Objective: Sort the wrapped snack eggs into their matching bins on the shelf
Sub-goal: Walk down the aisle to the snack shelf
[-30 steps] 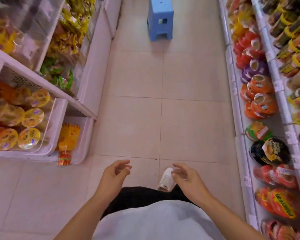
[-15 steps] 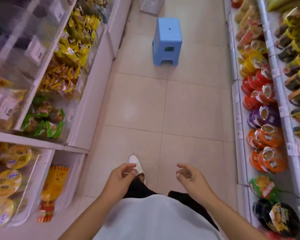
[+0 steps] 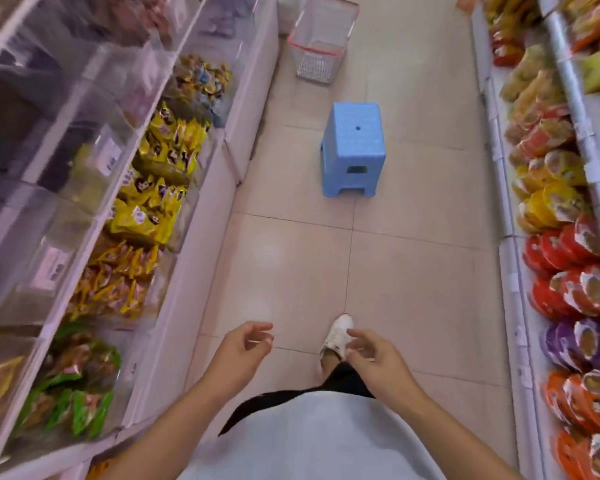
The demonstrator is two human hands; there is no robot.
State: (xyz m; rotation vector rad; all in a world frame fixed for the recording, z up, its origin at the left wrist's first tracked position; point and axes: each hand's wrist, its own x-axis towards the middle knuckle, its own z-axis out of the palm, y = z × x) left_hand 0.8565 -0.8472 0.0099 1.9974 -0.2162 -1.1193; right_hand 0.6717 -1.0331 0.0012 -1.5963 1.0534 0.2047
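Observation:
I stand in a shop aisle with both hands held low in front of me. My left hand (image 3: 240, 351) is empty, its fingers loosely curled and apart. My right hand (image 3: 374, 358) is also empty, fingers apart. On the left, clear shelf bins hold yellow snack packets (image 3: 160, 188), orange-yellow packets (image 3: 115, 282) and green packets (image 3: 73, 386). I cannot make out any single wrapped egg. A white basket with a red rim (image 3: 321, 38) stands on the floor far ahead.
A blue plastic stool (image 3: 354, 147) stands mid-aisle ahead of me. The right shelf holds rows of red (image 3: 568, 268), purple (image 3: 582, 344), orange (image 3: 582, 407) and yellow (image 3: 548, 202) round packs. Beige floor tiles run between the shelves. My white shoe (image 3: 336, 336) steps forward.
I have walked forward along the aisle: the stool is nearer, the basket has come into view, and the jelly-cup bins on the left have passed out of sight. Both hands stay empty.

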